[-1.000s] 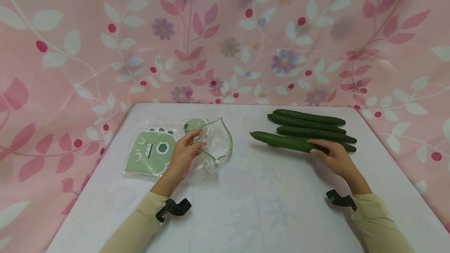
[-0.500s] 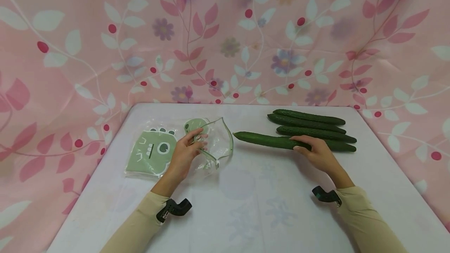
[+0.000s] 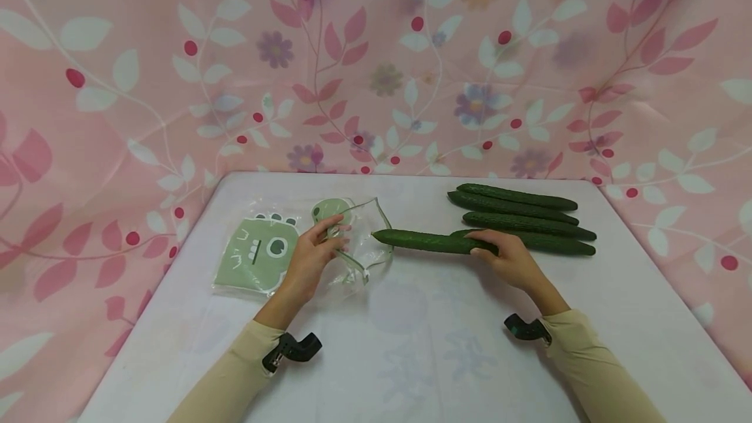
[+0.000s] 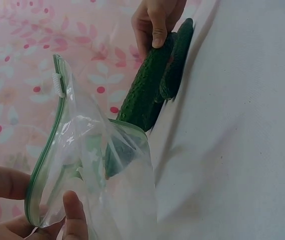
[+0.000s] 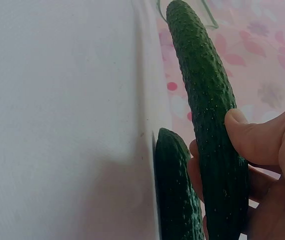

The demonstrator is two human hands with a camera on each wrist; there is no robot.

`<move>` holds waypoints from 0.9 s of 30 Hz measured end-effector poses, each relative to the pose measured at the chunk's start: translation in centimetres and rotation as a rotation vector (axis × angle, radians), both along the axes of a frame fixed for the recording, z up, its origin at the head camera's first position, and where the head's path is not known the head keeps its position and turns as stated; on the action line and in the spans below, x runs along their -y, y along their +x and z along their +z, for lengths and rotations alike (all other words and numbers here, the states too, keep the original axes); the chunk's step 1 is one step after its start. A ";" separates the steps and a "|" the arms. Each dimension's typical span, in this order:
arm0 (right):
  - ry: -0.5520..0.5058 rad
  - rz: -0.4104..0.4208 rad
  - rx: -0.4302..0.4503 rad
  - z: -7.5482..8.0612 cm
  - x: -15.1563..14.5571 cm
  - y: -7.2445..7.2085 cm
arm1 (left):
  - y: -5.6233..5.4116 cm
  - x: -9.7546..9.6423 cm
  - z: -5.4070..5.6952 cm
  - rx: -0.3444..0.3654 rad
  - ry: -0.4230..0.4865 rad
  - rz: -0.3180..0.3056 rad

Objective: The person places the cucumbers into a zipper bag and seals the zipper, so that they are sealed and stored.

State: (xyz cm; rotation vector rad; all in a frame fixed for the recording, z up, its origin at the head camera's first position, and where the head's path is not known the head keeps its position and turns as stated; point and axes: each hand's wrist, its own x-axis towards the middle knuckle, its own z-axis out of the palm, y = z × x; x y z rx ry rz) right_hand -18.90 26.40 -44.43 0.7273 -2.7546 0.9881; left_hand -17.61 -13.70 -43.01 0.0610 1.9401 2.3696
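My left hand holds the edge of a clear zip bag with a green zip rim and a green dinosaur print. The bag's mouth gapes toward the right, its white slider showing on the rim. In my right hand is a cucumber, gripped near its right end between thumb and fingers. Its left tip is at the bag's mouth, and in the left wrist view that tip shows through the clear plastic. Several more cucumbers lie side by side at the right, one partly behind the held one.
A white cloth-covered table lies under everything. Behind it hangs a pink floral curtain. The printed part of the bag lies flat to the left of my left hand. A small black camera sits on my left wrist.
My right hand has carried the cucumber leftward, away from the other cucumbers, until its tip reached the bag's mouth. My left hand and the bag have hardly moved.
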 end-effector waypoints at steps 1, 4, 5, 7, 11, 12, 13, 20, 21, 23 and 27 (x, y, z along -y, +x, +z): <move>0.003 0.003 -0.002 -0.1 0.1 0.0 | 0.0 0.0 0.0 -0.002 -0.002 -0.001; 0.011 0.009 0.003 -0.3 0.3 0.0 | 0.1 0.0 0.0 -0.006 0.001 -0.004; 0.015 0.009 0.004 -0.3 0.3 0.0 | 0.1 0.0 0.0 -0.007 0.004 -0.005; 0.023 0.008 0.008 -0.5 0.3 0.0 | 0.1 0.0 0.0 -0.011 0.009 -0.010; 0.028 0.002 0.023 -0.8 0.2 0.1 | 0.1 0.0 0.0 -0.015 0.034 -0.010; 0.029 0.001 0.030 -0.8 0.2 0.1 | 0.1 0.0 0.1 -0.015 0.039 -0.008; 0.034 0.000 0.034 -0.9 0.1 0.2 | 0.1 0.0 0.1 -0.015 0.046 -0.005; 0.035 -0.006 0.067 -1.2 0.1 0.2 | 0.2 0.1 0.1 -0.029 0.098 -0.017; 0.032 -0.005 0.072 -1.3 0.0 0.2 | 0.2 0.1 0.1 -0.030 0.105 -0.018; 0.019 -0.009 0.083 -1.4 0.0 0.2 | 0.2 0.1 0.1 -0.030 0.116 -0.024; 0.015 -0.005 0.071 -1.5 0.2 0.1 | 0.2 -0.1 -0.2 -0.024 0.123 -0.030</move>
